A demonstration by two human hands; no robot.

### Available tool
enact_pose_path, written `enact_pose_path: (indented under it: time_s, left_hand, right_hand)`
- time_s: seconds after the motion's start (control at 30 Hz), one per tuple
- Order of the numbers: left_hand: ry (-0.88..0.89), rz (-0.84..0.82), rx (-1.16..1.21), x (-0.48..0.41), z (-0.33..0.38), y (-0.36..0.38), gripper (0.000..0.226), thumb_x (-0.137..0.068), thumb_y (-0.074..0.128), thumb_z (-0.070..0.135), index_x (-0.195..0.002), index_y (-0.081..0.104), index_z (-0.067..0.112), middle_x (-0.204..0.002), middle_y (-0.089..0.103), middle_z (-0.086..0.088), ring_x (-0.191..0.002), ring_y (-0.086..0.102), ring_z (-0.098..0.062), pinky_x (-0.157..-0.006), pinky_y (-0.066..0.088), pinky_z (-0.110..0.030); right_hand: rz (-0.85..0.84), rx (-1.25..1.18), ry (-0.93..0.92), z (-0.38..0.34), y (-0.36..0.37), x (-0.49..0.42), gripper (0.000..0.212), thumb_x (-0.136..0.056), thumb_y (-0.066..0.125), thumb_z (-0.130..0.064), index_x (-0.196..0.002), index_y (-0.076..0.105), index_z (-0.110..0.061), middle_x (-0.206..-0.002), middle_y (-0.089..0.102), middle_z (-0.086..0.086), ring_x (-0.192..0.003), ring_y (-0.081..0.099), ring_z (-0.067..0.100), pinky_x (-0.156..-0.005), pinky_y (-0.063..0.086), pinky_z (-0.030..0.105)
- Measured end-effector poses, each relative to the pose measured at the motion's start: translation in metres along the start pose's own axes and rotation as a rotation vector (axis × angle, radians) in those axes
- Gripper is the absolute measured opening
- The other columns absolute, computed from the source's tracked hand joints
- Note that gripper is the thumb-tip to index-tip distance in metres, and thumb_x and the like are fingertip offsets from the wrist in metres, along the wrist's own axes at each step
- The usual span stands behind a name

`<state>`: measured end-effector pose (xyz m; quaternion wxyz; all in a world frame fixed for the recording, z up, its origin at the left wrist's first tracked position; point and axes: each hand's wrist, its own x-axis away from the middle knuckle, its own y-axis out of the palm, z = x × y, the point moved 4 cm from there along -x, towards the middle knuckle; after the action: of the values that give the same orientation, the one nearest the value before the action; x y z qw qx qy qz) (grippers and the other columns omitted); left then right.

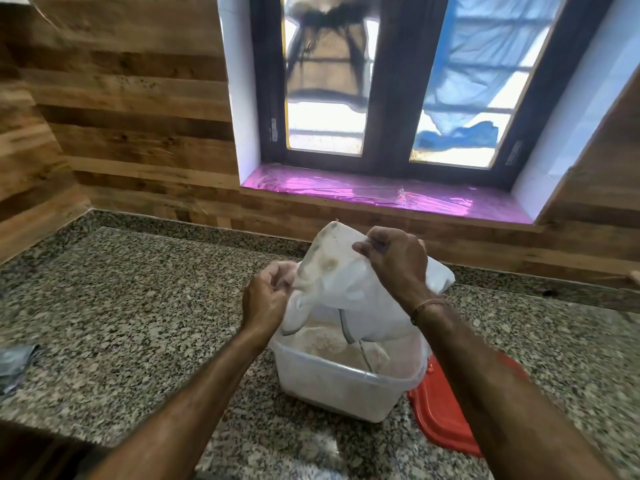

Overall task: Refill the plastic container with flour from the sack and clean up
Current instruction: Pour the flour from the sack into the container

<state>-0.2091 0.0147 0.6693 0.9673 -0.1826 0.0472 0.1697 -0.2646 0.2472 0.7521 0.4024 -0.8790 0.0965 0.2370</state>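
A clear plastic container [332,389] stands on the granite counter with pale flour [329,344] heaped inside. Above it a white plastic flour sack [346,278] is tipped mouth-down into the container. My left hand [265,301] pinches the sack's left edge, level with the container's far rim. My right hand [393,261] grips the raised upper end of the sack, higher and to the right. The sack's mouth and part of the container's far side are hidden behind the sack.
A red lid [446,407] lies flat on the counter just right of the container, partly under my right forearm. A grey crumpled item [15,365] sits at the counter's left edge. Wood-panelled walls and a window with a pink sill [381,194] close off the back.
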Motion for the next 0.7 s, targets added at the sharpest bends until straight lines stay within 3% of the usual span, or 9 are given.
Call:
enact_pose_path:
  time_s: [0.1, 0.17, 0.27, 0.37, 0.47, 0.57, 0.63, 0.7]
  left_hand:
    - [-0.026, -0.123, 0.180, -0.001, 0.033, 0.014, 0.047, -0.102, 0.052, 0.055, -0.145, 0.050, 0.036, -0.135, 0.065, 0.011, -0.117, 0.066, -0.009, -0.092, 0.061, -0.043]
    - [-0.030, -0.156, 0.232, 0.004, 0.054, 0.023, 0.042, -0.108, 0.050, 0.037, -0.149, 0.044, 0.032, -0.135, 0.056, 0.016, -0.118, 0.059, -0.004, -0.089, 0.056, -0.028]
    - [-0.022, -0.162, 0.348, 0.003, 0.064, 0.026, 0.041, -0.109, 0.049, 0.020, -0.150, 0.048, 0.024, -0.146, 0.056, 0.008, -0.134, 0.054, -0.010, -0.112, 0.048, -0.036]
    - [-0.030, -0.173, 0.352, -0.001, 0.062, 0.023, 0.037, -0.109, 0.048, 0.017, -0.144, 0.056, 0.025, -0.139, 0.063, 0.004, -0.127, 0.062, -0.015, -0.110, 0.051, -0.045]
    - [0.028, -0.039, 0.214, -0.007, 0.057, 0.012, 0.023, -0.106, 0.052, 0.024, -0.113, 0.073, 0.030, -0.108, 0.076, 0.003, -0.100, 0.072, -0.023, -0.088, 0.061, -0.053]
    - [0.115, 0.011, 0.089, -0.017, 0.055, 0.004, 0.022, -0.095, 0.058, 0.037, -0.084, 0.069, 0.021, -0.075, 0.070, -0.004, -0.067, 0.061, -0.024, -0.063, 0.055, -0.047]
    - [0.121, -0.027, 0.086, -0.022, 0.057, 0.005, 0.021, -0.091, 0.061, 0.037, -0.079, 0.066, 0.021, -0.070, 0.066, -0.005, -0.064, 0.054, -0.017, -0.061, 0.046, -0.038]
    - [0.083, -0.068, 0.197, -0.026, 0.056, 0.004, 0.019, -0.095, 0.064, 0.025, -0.077, 0.065, 0.019, -0.072, 0.064, -0.005, -0.069, 0.054, -0.016, -0.064, 0.045, -0.034]
  right_hand:
    - [0.052, 0.137, -0.173, -0.028, 0.012, 0.009, 0.032, -0.084, 0.081, -0.047, -0.072, 0.072, -0.019, -0.065, 0.067, -0.010, -0.070, 0.069, 0.018, -0.075, 0.050, 0.038]
    - [0.072, 0.193, -0.213, -0.037, 0.021, 0.014, 0.029, -0.086, 0.080, -0.045, -0.071, 0.072, -0.021, -0.068, 0.070, -0.006, -0.070, 0.068, 0.021, -0.073, 0.047, 0.037]
    - [0.081, 0.202, -0.148, -0.031, 0.022, 0.007, 0.027, -0.086, 0.081, -0.042, -0.073, 0.075, -0.020, -0.071, 0.074, -0.001, -0.072, 0.069, 0.023, -0.076, 0.045, 0.036]
    - [0.035, 0.137, -0.157, -0.029, 0.023, 0.005, 0.024, -0.085, 0.083, -0.041, -0.073, 0.076, -0.021, -0.072, 0.076, -0.003, -0.070, 0.068, 0.017, -0.078, 0.052, 0.037]
    - [-0.111, 0.029, -0.256, -0.036, 0.032, 0.008, 0.017, -0.085, 0.083, -0.040, -0.079, 0.080, -0.024, -0.074, 0.075, -0.008, -0.071, 0.059, 0.003, -0.089, 0.056, 0.046]
    - [-0.158, 0.012, -0.276, -0.033, 0.033, 0.006, 0.018, -0.087, 0.080, -0.044, -0.080, 0.079, -0.027, -0.071, 0.069, -0.016, -0.072, 0.063, 0.004, -0.089, 0.055, 0.051]
    - [-0.190, 0.011, -0.248, -0.027, 0.025, 0.002, 0.019, -0.088, 0.076, -0.048, -0.083, 0.078, -0.030, -0.075, 0.070, -0.019, -0.078, 0.065, 0.004, -0.092, 0.053, 0.049]
    - [-0.267, 0.039, -0.194, -0.017, 0.013, -0.003, 0.020, -0.089, 0.073, -0.053, -0.092, 0.077, -0.033, -0.090, 0.072, -0.020, -0.091, 0.063, 0.004, -0.098, 0.042, 0.044]
